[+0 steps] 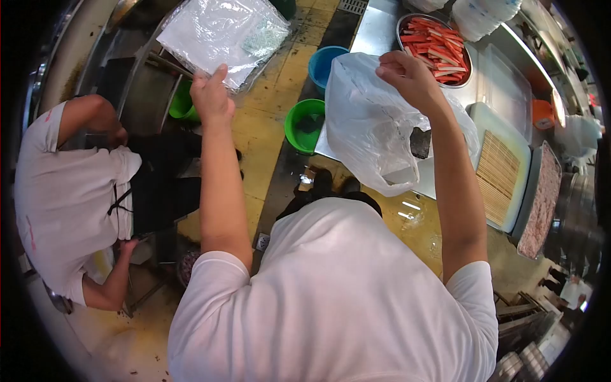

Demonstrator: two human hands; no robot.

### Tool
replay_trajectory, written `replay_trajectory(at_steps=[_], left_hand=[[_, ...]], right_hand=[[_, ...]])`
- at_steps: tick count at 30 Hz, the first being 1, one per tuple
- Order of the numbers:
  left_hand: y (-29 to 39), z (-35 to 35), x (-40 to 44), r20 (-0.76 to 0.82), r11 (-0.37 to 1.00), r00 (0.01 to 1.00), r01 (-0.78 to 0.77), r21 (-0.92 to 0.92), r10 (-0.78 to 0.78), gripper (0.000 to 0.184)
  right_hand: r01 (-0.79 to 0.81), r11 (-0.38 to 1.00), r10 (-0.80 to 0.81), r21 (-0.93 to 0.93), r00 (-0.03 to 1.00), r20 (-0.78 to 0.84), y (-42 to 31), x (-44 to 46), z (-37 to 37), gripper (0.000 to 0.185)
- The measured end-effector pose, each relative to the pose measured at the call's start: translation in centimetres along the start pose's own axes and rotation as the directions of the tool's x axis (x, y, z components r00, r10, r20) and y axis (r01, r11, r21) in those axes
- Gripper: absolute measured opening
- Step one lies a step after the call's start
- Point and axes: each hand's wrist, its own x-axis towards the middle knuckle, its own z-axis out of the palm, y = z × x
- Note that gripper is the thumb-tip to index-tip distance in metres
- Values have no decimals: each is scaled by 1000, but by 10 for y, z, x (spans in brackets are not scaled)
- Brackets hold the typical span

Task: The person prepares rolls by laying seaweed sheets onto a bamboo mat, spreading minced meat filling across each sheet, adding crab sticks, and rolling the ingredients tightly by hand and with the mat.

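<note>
White packet (219,28), glossy and wrinkled, pinched in left grip (214,99); right grip (412,77), closure unclear.

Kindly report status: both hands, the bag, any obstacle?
Left hand holding clear-wrapped packet. Right hand at plastic bag, contact unclear. Bag at counter edge. Possible obstacle: nearby bowl of red sticks.

Person's shirt (337,299): white, softly creased across the front
Left sleeve (213,280): short, white, the forearm bare below it
Right sleeve (474,293): short and white likewise
Left hand (213,102), right hand (410,79): both bare
Lower clothing (289,207): dark, mostly hidden
Shoes (323,183): dark, rounded toes
</note>
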Motion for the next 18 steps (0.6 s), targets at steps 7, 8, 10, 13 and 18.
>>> replay_trajectory(at_steps=[7,8,10,13,18], left_hand=[[15,35,-19,-93,998,996,-1,70,7,46],[14,37,-15,-84,997,996,19,78,-12,49],[5,38,-3,-78,995,997,11,102,-3,51],[-18,35,18,-104,992,994,50,117,-38,48],[-65,14,65,-131,987,980,157,22,-152,32]], right_hand=[[454,595,-356,-664,889,289,4,-17,77,45],[461,562,-339,-687,886,317,3,-23,80,42],[477,516,-340,-712,877,341,5,-23,81,40],[355,528,-164,-772,934,317,8,-5,65,36],[302,745,-181,-595,950,255,12,57,49,40]])
